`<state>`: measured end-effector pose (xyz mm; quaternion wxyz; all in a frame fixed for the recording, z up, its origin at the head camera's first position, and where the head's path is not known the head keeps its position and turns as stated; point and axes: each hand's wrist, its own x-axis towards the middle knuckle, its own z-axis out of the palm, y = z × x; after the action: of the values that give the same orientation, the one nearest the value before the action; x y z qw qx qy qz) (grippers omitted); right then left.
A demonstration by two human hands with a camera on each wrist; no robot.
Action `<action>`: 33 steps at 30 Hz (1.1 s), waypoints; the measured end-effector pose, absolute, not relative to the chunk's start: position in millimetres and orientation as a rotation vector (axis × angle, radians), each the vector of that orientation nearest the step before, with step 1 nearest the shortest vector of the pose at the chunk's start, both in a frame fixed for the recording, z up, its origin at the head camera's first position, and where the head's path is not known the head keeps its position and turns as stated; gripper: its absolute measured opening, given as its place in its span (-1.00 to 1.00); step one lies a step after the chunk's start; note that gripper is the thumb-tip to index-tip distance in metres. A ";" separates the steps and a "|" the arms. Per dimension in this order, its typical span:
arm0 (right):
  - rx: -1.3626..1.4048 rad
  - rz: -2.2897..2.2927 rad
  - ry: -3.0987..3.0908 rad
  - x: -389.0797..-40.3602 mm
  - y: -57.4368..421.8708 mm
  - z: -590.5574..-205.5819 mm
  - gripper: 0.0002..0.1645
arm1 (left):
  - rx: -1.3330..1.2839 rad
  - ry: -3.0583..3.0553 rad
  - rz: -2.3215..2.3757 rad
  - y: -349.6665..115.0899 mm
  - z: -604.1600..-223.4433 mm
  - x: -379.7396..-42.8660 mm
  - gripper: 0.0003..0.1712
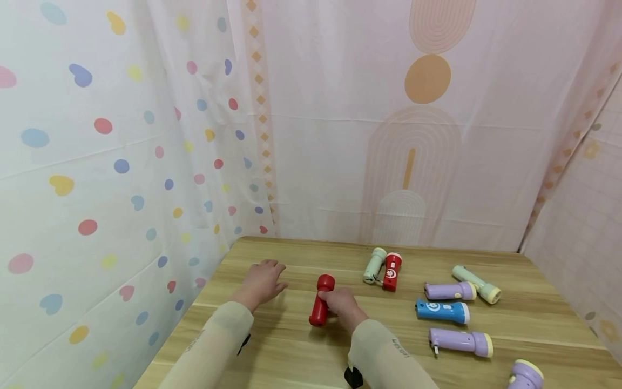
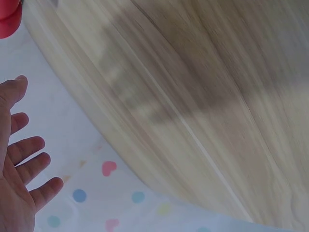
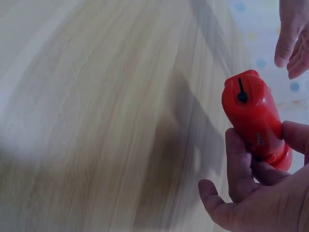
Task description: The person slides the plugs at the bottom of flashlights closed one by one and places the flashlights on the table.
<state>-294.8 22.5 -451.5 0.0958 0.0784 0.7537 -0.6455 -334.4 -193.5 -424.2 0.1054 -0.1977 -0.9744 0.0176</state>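
My right hand (image 1: 344, 307) grips a red flashlight (image 1: 320, 302) by its side, holding it above the wooden table. In the right wrist view the red flashlight (image 3: 256, 116) is tilted, its tail end with a small dark slot facing the camera, and the thumb and fingers of my right hand (image 3: 265, 193) pinch its body. To the left of it my left hand (image 1: 261, 282) hovers over the table, fingers spread and holding nothing. The left wrist view shows that left hand (image 2: 21, 164) with its fingers apart, and a bit of the red flashlight (image 2: 8, 17) in the top corner.
A mint flashlight (image 1: 374, 266) and another red flashlight (image 1: 391, 272) lie at the back. To the right are a second mint flashlight (image 1: 477, 284), a blue flashlight (image 1: 442, 312) and several purple flashlights (image 1: 460, 342). Patterned curtains (image 1: 316, 135) hang around the wooden table (image 1: 291, 351).
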 end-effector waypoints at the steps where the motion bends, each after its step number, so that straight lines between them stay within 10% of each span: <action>1: 0.230 -1.905 2.237 -293.7 20.9 -451.1 -0.65 | -0.576 -2.874 0.053 -195.5 -423.5 -334.3 -0.49; 33: 0.336 -1.587 2.594 -281.8 -18.5 -454.9 -0.70 | -0.506 -2.927 0.086 -208.8 -424.3 -334.1 -0.46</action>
<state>-281.8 -18.5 -454.9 0.0412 0.1097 0.8471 -0.5184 -334.1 -208.8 -424.3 0.0848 -0.1697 -0.9814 0.0288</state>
